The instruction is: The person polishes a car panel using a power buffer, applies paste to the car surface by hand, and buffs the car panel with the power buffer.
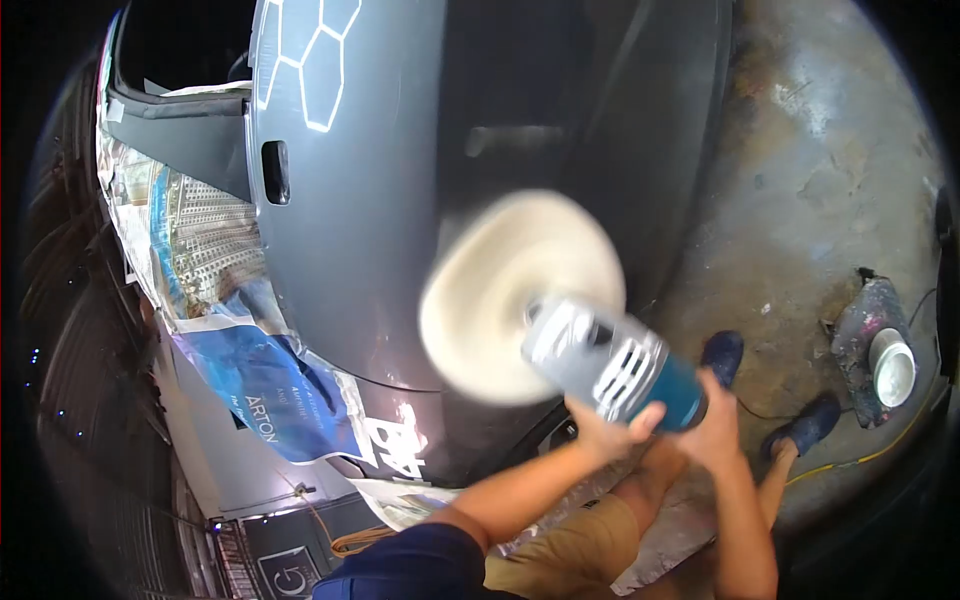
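Two hands on one polisher (620,365), held out in front of the dark car panel (350,260). Long axis runs slantwise: pad end up and to the left in view, teal butt end down and to the right, toward the body. White pad (470,310) is blurred, overlaps the panel in view; can't tell if its face touches the paint. Left hand (608,432) is the one nearer the pad, closed on the near side of the casing, thumb against it, fingertips hidden underneath. Right hand (715,420) is wrapped round the butt end, far side of its grip not visible. So the pad lies beyond both sets of fingers, off to their upper left, with the grey front casing between. Farther out: door handle (275,172) on the panel, blue sheet (240,365) along the car's edge at left. Right side: concrete floor (800,220), dark shoes (722,358) standing on it, white container (893,372) well apart from the polisher, yellow hose (868,460) near it.
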Motion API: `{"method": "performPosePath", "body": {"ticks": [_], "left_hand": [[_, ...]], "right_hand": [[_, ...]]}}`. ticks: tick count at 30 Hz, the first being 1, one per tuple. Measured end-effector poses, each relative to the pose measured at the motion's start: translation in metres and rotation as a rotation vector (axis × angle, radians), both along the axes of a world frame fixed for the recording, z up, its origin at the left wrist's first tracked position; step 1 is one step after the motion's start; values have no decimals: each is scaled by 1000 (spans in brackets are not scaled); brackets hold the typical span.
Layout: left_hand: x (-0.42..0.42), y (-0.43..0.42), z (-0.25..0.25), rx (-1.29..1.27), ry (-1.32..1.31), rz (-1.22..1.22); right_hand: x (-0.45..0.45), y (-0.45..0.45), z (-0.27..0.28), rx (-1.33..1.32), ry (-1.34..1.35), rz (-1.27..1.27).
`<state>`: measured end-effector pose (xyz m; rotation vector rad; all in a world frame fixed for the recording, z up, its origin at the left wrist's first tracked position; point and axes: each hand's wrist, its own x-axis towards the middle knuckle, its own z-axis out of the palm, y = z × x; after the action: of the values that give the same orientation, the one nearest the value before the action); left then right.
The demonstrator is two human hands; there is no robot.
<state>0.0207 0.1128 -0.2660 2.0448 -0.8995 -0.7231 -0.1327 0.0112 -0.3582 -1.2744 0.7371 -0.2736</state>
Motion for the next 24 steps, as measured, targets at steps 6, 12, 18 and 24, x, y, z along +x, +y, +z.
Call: {"method": "performPosePath", "body": {"ticks": [6, 12, 18, 24], "left_hand": [[30, -205, 6, -371, 152, 127], [-10, -124, 7, -325, 120, 260], [-81, 5, -17, -269, 132, 553], [-39, -52, -46, -218, 141, 445]], "right_hand": [[40, -119, 13, -55, 27, -194], [-5, -76, 2, -67, 32, 6], [-50, -14, -27, -98, 77, 368], [-23, -44, -43, 47, 66, 83]]}}
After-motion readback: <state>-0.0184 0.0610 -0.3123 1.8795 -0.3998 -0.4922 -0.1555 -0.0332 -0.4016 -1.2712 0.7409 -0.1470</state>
